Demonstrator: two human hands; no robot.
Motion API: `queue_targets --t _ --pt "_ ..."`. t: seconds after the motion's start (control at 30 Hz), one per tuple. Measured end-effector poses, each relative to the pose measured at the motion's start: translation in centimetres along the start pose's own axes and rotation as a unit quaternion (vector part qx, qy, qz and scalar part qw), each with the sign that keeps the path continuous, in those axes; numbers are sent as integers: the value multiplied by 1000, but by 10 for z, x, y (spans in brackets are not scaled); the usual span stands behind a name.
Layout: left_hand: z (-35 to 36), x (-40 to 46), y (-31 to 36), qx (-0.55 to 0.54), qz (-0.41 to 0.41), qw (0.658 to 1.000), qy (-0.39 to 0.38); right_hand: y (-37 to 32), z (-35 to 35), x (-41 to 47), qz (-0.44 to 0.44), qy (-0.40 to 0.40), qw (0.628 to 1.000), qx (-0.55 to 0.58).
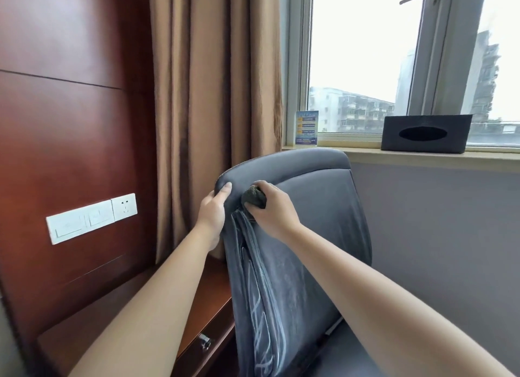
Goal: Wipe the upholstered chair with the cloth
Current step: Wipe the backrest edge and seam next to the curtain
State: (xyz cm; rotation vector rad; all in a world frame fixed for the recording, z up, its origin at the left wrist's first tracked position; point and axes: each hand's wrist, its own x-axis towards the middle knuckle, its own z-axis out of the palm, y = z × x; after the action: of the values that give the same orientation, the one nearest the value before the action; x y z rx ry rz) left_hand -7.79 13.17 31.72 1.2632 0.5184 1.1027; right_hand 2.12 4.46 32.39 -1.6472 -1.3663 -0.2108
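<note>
A grey upholstered chair (323,207) stands in front of me, its backrest turned toward the window. My left hand (213,213) grips the upper left corner of the backrest, thumb on the front face. My right hand (273,207) holds a bunched dark grey cloth (254,198) pressed against the backrest just below its top edge. The rest of the cloth hangs down in long folds (261,292) along the left side of the backrest.
A wooden desk (202,298) with a drawer lock (204,341) sits left of the chair, under a wood wall panel with switches and a socket (92,217). Brown curtains (213,81) hang behind. The windowsill (422,153) holds a black tissue box (425,134) and a blue card (306,128).
</note>
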Motion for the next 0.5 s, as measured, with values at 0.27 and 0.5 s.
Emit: queue_targets --t 0.27,0.5 --pt "7 -6 5 -2 -3 1000 9 -8 -17 9 -41 -77 990 -113" --pt "-2 2 3 19 -8 1000 -22 -12 -23 21 -78 -116 977 -160"
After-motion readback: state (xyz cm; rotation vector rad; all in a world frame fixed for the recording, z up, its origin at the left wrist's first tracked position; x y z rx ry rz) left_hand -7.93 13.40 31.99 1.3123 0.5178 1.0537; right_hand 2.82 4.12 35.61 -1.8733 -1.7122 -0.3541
